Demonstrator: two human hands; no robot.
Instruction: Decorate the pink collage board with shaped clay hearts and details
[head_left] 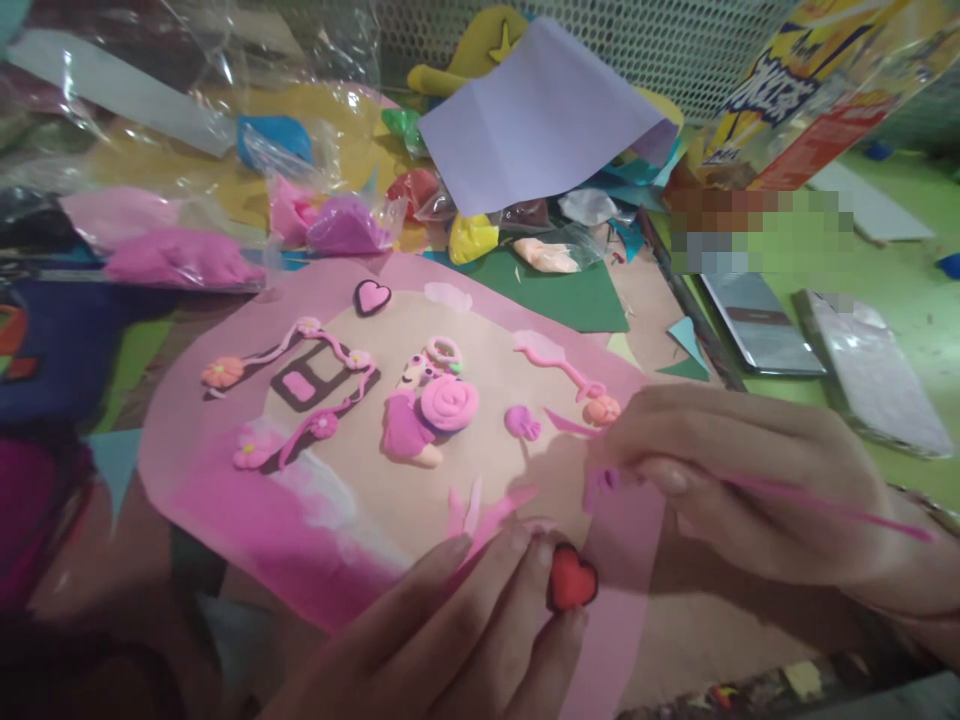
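Note:
My right hand (750,480) is closed in a pinch around a thin pink stick-like tool (832,503). It rests over the right part of a pink-bordered paper (195,300), beside an orange clay flower (602,409) and a small purple clay piece (523,422). My left hand (457,620) lies with fingers stretched out on the paper's lower edge, touching pink clay strips (491,512) and close to a red clay heart (574,578) with a dark rim. Mid-paper sits a clay figure (409,430) with a pink spiral (450,405). The fingertips of my right hand are partly hidden.
Bagged clay in several colours, such as magenta (180,258) and yellow (474,238), lies behind the paper. A lilac sheet (540,120) leans at the back. To the right are a snack bag (817,100), a phone (765,325) and a pale flat object (874,370).

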